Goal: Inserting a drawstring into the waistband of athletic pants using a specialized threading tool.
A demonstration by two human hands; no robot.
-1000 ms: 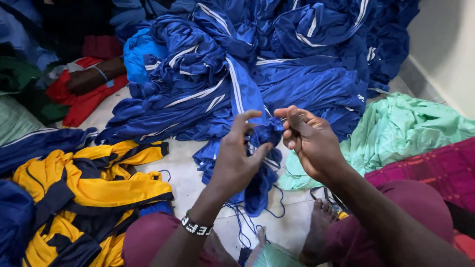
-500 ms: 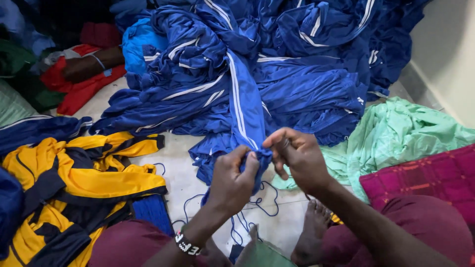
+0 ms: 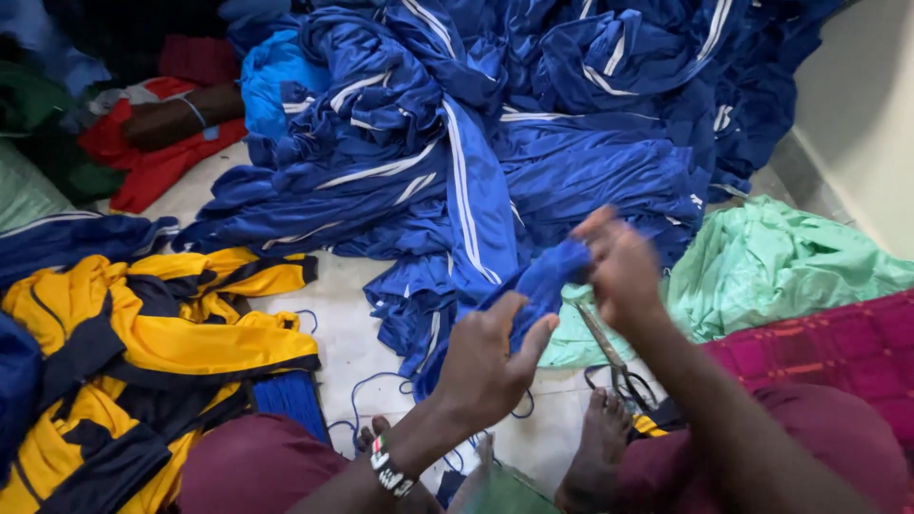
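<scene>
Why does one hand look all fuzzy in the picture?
In the head view, the right hand is smeared by motion blur, and so is the blue cloth it grips; the left hand looks a little sharper. The yellow garment is crisp, the light soft and even with no glare.

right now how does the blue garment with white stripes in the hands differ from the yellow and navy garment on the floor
The shiny blue garment with white stripes is gripped by the left hand and right hand; the yellow and navy garment lies untouched. The blue one joins a big heap, the yellow a smaller one. Both are crumpled.
</scene>
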